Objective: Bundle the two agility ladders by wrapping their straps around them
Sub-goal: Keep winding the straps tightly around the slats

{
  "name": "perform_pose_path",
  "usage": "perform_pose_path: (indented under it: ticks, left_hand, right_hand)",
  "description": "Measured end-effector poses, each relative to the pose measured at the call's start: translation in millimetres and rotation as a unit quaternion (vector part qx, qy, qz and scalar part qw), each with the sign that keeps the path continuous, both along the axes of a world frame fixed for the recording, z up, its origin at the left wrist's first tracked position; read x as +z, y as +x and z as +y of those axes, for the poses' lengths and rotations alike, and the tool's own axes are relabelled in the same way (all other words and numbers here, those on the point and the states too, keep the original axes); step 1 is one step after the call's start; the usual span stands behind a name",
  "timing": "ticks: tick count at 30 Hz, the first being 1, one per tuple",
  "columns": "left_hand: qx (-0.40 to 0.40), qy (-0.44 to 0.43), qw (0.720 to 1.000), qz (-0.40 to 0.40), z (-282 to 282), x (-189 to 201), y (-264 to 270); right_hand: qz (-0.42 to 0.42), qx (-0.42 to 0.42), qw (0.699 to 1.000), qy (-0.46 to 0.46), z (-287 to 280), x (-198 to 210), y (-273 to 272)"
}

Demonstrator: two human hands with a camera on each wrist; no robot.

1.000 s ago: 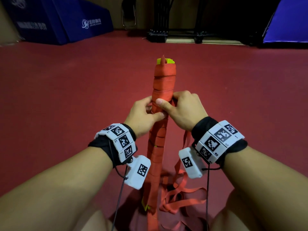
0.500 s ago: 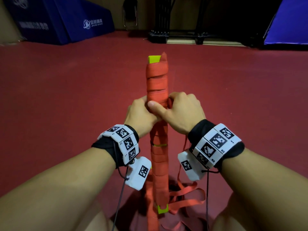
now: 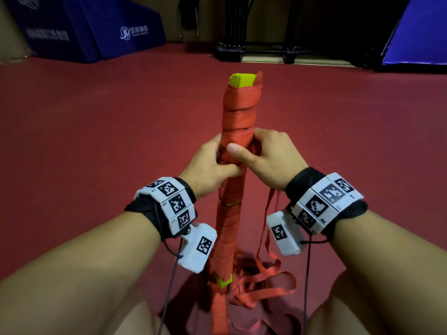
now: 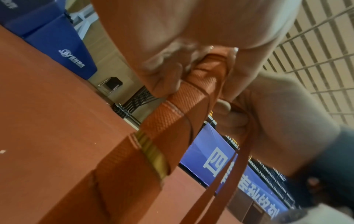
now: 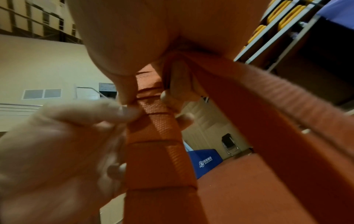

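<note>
From the head camera, I see the long upright bundle of yellow-green ladder rungs wound in orange webbing strap (image 3: 238, 122) standing on the dark red gym floor (image 3: 96, 141), between the person's knees, its yellow-green tip showing at the top. Both hands clasp it at mid-height: the left hand (image 3: 208, 168) curls round the bundle from its side with the thumb pressed across the front, and the right hand (image 3: 268, 160) grips it from the other side, thumb laid flat over the wrapped strap. A loose tail of orange strap (image 3: 263, 281) hangs down from under the right hand and lies in loops on the floor just beside the bundle's foot. White marker-tagged wristbands (image 3: 169, 204) sit on both forearms. Blue padded mats (image 3: 108, 27) stand along the far wall.

The left wrist camera looks up along the bundle (image 4: 166, 136): the left hand's fingers (image 4: 164, 75) close on the webbing, and two thin runs of strap (image 4: 226, 174) drop away beside it.

The right wrist camera shows the right hand's fingers (image 5: 172, 84) wrapped on the wound bundle (image 5: 157, 144), the left hand (image 5: 57, 144) blurred alongside, and a wide band of strap (image 5: 258, 113) running out from the right palm.
</note>
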State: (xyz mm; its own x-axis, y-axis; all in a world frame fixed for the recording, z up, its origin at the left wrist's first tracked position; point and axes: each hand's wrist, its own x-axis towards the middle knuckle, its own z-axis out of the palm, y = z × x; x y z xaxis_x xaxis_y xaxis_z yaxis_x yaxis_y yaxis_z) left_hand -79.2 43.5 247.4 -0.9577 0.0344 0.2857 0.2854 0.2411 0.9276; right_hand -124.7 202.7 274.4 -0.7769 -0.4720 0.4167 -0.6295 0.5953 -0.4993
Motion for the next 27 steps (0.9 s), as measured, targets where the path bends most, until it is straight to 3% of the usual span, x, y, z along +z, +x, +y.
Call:
perform_pose_path:
  ticks: [17, 22, 27]
  left_hand:
    - [0.026, 0.001, 0.999, -0.029, -4, -4, 0]
    - [0.054, 0.024, 0.998, -0.021, -9, -3, -1]
    - [0.066, 0.012, 0.997, -0.025, -13, -6, -2]
  right_hand:
    - [-0.091, 0.038, 0.995, -0.025, 8, 3, -6]
    - [-0.177, 0.073, 0.978, -0.077, 7, 4, -6]
    - [-0.152, 0.054, 0.987, -0.017, 7, 7, -5]
